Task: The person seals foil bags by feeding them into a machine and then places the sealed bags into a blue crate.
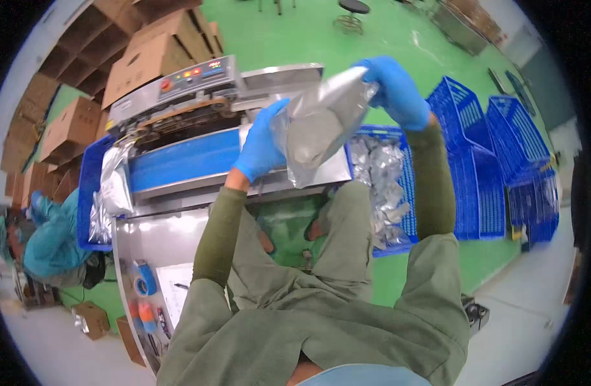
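A silver foil bag point(327, 122) with a see-through front is held up between my blue-gloved hands, tilted, its contents pale and bulky. My left hand point(262, 145) grips its left side, thumb pointing up. At the upper right corner, my right hand point(397, 90) has its fingers closed on the bag's edge. Behind and below it stands a band sealer point(173, 93) with lit displays and a blue conveyor belt point(186, 159). To the right, a blue basket point(408, 193) holds several silver bags point(384, 174).
At the belt's left end a blue crate point(86, 193) holds filled silver bags point(117, 180). Blue tape point(144, 280) and paper point(173, 289) lie on the steel table point(160, 238). Several blue crates point(479, 186) stand right. A co-worker point(57, 231) is at far left, near cardboard boxes point(70, 132).
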A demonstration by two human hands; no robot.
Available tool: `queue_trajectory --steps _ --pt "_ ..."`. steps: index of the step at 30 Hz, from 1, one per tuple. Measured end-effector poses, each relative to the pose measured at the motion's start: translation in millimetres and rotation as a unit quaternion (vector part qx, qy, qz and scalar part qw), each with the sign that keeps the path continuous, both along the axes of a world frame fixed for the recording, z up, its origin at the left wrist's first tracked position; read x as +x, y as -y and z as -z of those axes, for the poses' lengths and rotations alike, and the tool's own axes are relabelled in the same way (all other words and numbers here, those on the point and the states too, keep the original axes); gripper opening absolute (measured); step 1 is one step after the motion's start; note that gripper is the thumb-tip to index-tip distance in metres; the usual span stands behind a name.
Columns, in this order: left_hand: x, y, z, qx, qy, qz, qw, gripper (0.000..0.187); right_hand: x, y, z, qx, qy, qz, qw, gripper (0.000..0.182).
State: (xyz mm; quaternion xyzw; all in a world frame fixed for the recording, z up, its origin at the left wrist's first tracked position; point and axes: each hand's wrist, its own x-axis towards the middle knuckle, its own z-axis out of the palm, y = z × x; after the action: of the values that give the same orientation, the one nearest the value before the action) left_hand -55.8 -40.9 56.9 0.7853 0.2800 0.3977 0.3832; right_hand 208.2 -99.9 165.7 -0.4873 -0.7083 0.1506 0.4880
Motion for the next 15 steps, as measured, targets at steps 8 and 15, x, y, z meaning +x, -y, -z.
queue_trajectory --steps 8,15 --pt "-89 -64 43 -0.129 -0.024 -0.068 0.989 0.072 -98 -99 122 -0.162 -0.232 -0.164 0.945 0.034" --pt "-115 -46 -3 -0.085 0.016 -0.049 0.995 0.050 -119 -81 97 -0.038 -0.017 -0.024 0.999 0.015"
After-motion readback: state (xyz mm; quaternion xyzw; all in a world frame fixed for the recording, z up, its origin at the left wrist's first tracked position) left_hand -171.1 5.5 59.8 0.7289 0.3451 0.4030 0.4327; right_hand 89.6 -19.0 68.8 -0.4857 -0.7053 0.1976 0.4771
